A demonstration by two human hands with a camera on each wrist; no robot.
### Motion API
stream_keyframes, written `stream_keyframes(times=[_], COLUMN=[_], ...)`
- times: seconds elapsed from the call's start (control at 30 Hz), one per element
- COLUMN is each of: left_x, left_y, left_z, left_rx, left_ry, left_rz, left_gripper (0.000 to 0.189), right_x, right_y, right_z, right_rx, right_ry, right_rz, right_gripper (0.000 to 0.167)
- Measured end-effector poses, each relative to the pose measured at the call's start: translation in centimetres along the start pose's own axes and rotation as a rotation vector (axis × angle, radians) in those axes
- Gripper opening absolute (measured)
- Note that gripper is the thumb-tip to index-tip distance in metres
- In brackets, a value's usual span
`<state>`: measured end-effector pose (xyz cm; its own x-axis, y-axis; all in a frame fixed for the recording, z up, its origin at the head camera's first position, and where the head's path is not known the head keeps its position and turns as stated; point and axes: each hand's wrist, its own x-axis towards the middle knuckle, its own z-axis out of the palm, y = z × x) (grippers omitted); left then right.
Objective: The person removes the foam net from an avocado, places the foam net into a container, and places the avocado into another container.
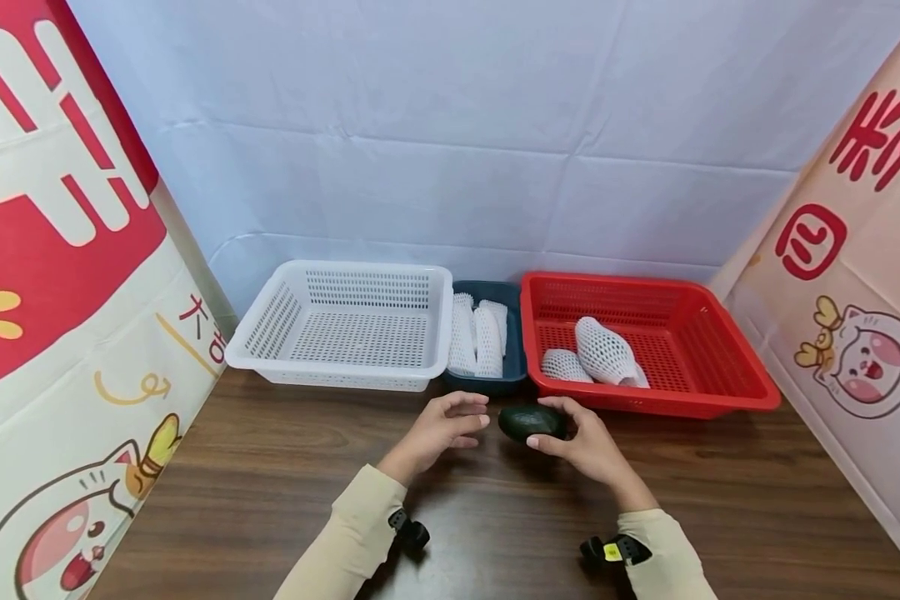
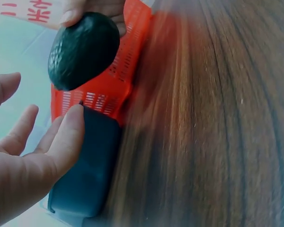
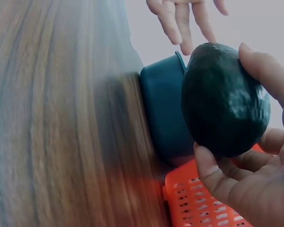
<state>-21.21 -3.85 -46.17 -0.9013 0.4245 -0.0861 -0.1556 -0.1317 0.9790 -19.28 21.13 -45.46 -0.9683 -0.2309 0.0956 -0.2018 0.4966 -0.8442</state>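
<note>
A dark green avocado [image 1: 527, 422] is held up in front of the baskets, its skin glossy and bumpy. My right hand [image 1: 591, 446] grips it at one end between thumb and fingers, as the right wrist view shows with the avocado [image 3: 222, 101] large and near. To its left, my left hand [image 1: 437, 432] has its fingers spread and relaxed, a small gap from the avocado. Beyond both hands stands a dark teal bin [image 1: 507, 386] with several white foam net sleeves [image 1: 489, 342] lying in it.
A white perforated basket [image 1: 345, 377] stands left of the bin. On the right, a red basket [image 1: 690, 405] holds white foam nets [image 1: 607, 350], at least one bulging round something. Printed cloths hang at both sides, with a pale cloth behind. The tabletop [image 1: 270, 500] is brown wood.
</note>
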Motion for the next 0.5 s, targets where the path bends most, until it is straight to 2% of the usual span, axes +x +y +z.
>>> stream_keyframes(times=[0.17, 0.5], left_x=[-0.1, -0.5], left_y=[-0.3, -0.9], left_z=[0.2, 0.3], left_rx=[-0.062, -0.046], left_ry=[-0.007, 0.075], left_rz=[-0.019, -0.004], left_gripper=[0.044, 0.042], right_x=[0.2, 0.7], right_y=[-0.2, -0.6], right_z=[0.7, 2.2], right_rx=[0.028, 0.027], right_ry=[-0.018, -0.039], right_rz=[0.003, -0.018], right_gripper=[0.063, 0.06])
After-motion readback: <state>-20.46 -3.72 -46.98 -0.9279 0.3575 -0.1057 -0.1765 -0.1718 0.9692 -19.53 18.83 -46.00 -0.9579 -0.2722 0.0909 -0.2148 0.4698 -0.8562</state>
